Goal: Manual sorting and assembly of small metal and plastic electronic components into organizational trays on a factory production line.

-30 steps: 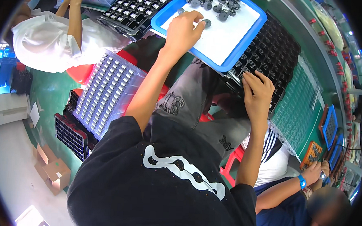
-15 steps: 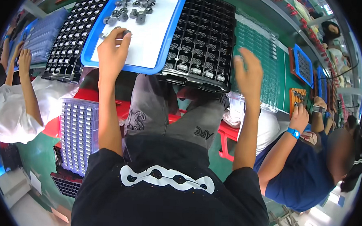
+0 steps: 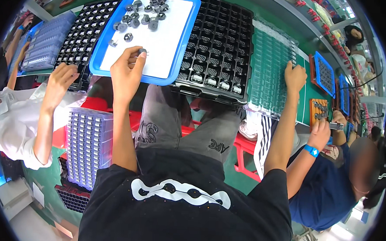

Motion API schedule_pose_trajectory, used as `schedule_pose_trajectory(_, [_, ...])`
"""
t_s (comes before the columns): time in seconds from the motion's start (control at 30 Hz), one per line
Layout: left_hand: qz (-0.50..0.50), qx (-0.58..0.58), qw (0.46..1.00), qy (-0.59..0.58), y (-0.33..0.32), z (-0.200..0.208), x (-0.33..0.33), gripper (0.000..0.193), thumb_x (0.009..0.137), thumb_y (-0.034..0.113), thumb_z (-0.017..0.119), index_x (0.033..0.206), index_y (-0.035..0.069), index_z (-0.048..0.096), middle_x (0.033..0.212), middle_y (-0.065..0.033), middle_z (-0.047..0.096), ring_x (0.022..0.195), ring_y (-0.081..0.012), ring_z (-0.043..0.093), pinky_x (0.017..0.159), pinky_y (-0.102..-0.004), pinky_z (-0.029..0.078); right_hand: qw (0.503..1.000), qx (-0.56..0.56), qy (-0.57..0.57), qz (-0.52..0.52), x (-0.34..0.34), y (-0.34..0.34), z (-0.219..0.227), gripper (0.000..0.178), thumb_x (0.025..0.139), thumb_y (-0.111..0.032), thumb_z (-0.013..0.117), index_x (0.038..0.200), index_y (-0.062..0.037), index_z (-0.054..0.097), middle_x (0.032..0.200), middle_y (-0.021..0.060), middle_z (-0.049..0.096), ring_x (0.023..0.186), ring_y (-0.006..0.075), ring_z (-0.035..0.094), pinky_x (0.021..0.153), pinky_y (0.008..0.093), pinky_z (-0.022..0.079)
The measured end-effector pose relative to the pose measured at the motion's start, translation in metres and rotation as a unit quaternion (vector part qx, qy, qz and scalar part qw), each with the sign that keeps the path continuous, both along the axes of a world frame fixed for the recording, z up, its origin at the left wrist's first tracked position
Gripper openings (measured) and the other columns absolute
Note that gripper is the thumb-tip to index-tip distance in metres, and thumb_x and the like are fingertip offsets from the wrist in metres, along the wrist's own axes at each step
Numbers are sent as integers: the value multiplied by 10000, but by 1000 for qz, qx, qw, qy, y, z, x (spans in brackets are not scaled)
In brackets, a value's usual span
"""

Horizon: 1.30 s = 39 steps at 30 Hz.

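My left hand (image 3: 126,71) pinches a small grey cylindrical part (image 3: 142,51) with thin pins, held over the near end of a blue tray (image 3: 93,56) lined in white. Several similar dark grey parts (image 3: 152,24) are piled at the tray's far end, with a few loose ones nearer. My right hand (image 3: 295,78) is closed at the right edge of a clear plastic tray (image 3: 270,68), by a column of small silver parts (image 3: 294,56). Its fingertips hide whatever they grip. Between my hands lies a black celled tray (image 3: 216,43), with silver parts in its nearest row.
Another black tray (image 3: 86,32), filled with silver parts, lies left of the blue one. A purple-tinted stack of trays (image 3: 87,145) stands low at my left. Co-workers sit close on both sides; a hand (image 3: 60,85) is at left, and another (image 3: 319,135) works by an orange block (image 3: 318,109).
My left hand has drawn back slightly, with the grey part now showing in its fingertips. My right hand has moved right to the clear tray's edge and its fingers have closed.
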<state>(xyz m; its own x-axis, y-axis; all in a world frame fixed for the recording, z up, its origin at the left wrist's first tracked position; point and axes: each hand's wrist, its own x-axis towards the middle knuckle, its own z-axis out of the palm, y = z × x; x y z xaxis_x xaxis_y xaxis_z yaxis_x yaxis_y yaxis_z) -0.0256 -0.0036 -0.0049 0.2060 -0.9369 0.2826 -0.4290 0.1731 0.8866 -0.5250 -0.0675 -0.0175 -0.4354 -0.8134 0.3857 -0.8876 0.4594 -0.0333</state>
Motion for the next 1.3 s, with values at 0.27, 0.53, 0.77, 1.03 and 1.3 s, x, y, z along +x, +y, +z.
schedule_pose_trajectory(0.27, [-4,-4,1000,16,2,-1,1,260,903,134,609,1098,-39,613,859,-49,640,751,-79,578,661,-210,454,997,-73,19,12,3,-6,4,329,864,-330,563,970,-42,681,968,187,670,901,370,636,790,481,483])
schedule_pose_trajectory(0.53, [-46,65,963,258,17,10,2,270,912,135,572,1131,-21,599,940,-83,657,826,-114,598,693,-234,470,972,-183,-54,136,-8,-10,9,209,845,-135,623,998,4,655,914,161,668,824,292,665,737,373,526])
schedule_pose_trajectory(0.77, [-254,200,745,584,54,16,-41,310,940,155,565,1223,30,546,1021,-86,633,867,-139,642,691,-225,503,683,-132,-665,271,154,93,53,232,906,-71,593,1088,72,615,1018,113,633,809,168,644,733,279,541])
schedule_pose_trajectory(1.03, [-270,238,747,558,73,22,-54,368,975,304,501,1170,2,575,884,-93,641,659,-93,580,543,-190,468,558,-79,-725,396,258,167,65,422,788,17,637,1195,82,549,1140,188,579,855,210,648,778,307,539])
schedule_pose_trajectory(1.3, [-264,271,818,433,97,43,-60,482,977,411,449,723,45,633,485,18,473,401,-42,413,381,-190,293,629,-117,-502,582,264,177,71,730,758,18,718,1365,85,317,1020,215,654,980,274,628,922,377,461])
